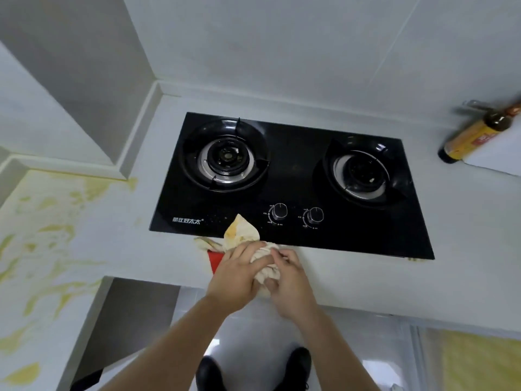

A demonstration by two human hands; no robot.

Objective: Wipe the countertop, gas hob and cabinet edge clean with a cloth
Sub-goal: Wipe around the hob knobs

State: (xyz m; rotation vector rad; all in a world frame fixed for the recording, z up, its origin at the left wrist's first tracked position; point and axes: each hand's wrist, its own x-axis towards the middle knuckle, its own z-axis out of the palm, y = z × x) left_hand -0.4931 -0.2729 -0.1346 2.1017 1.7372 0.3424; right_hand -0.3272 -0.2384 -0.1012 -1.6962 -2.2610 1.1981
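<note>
At the far left the white countertop (84, 221) is smeared with yellow streaks and blotches that run from the wall corner down toward the front edge, so most of the wiping looks undone there. Moving right, the left hand (234, 280) curls round a bunched cream cloth (263, 263), and the right hand (290, 280) grips the same bundle from the other side, fingers wrapped over it; both hold it just above the counter's front strip, right in front of the gas hob (296, 176). A loose stained corner of the cloth lies over the hob's front edge, and something red shows beneath the left hand, though what it is cannot be told. The cloth looks light, soft and limp, probably damp; it should fold any way it is squeezed, so it is best taken as a wad in the palm with a cleaner face turned outward. The hob's glossy black glass should wipe easily, while its two knobs (296, 214) and burner rings will snag loose folds. At the far right a brown bottle (476, 131) stands near the wall.
</note>
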